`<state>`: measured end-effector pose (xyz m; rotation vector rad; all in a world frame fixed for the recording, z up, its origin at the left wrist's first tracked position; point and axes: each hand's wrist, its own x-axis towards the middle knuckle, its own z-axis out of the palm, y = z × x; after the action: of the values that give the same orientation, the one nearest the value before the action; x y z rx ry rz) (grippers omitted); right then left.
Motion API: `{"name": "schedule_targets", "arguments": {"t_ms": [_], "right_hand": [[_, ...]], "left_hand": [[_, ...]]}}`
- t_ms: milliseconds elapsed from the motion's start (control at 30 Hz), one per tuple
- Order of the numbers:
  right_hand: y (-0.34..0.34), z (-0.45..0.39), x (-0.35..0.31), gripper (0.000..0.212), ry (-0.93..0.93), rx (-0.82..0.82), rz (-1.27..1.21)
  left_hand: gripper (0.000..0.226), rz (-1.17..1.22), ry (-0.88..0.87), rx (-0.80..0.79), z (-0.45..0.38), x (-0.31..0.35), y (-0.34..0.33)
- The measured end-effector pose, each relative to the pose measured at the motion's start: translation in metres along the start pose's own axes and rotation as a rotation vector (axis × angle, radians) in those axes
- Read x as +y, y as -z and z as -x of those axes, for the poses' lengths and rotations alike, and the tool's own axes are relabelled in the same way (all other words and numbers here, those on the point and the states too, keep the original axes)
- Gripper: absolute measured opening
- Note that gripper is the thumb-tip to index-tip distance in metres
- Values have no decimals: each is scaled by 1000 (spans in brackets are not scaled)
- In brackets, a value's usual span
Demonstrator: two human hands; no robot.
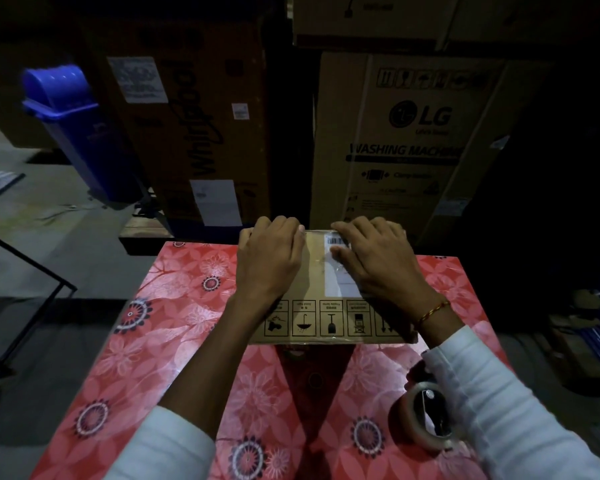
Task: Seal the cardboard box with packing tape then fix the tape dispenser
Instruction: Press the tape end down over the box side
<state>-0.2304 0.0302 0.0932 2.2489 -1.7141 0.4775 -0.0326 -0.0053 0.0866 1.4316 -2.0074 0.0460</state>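
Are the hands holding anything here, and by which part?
Nothing is gripped. Both the left hand and right hand lie flat on the cardboard box, fingers over its far edge. The tape dispenser lies untouched.

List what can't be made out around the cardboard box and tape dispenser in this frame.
Head view only:
- Cardboard box top seam: covered by left hand and right hand; whether tape is on it, unclear.
- Tape dispenser: partly behind the right sleeve; its fault not visible.
- Shipping label: print too small, dim.
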Motion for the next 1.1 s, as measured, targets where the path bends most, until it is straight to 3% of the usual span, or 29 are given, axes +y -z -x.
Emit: {"name": "schedule_targets", "arguments": {"t_ms": [100, 333, 400, 600, 767, 967, 1100], "right_hand": [[1, -2, 6, 51, 19, -30, -23], [15, -6, 20, 94, 80, -242, -131], [18, -6, 19, 97, 77, -261, -137], [17, -2, 12, 64, 46, -187, -130], [12, 0, 9, 54, 23, -162, -121], [8, -3, 6, 47, -9, -87, -115], [4, 4, -1, 40, -58, 7, -120]], "left_hand": [[30, 3, 5, 2, -1, 0, 0], [30, 0, -1, 15, 1, 1, 1], [30, -10, -6, 21, 1, 1, 1], [29, -16, -3, 21, 1, 2, 0], [33, 19, -10, -9, 2, 4, 5], [86, -115, -64, -186, 1, 2, 6], [81, -117, -72, -183, 4, 2, 7]]}}
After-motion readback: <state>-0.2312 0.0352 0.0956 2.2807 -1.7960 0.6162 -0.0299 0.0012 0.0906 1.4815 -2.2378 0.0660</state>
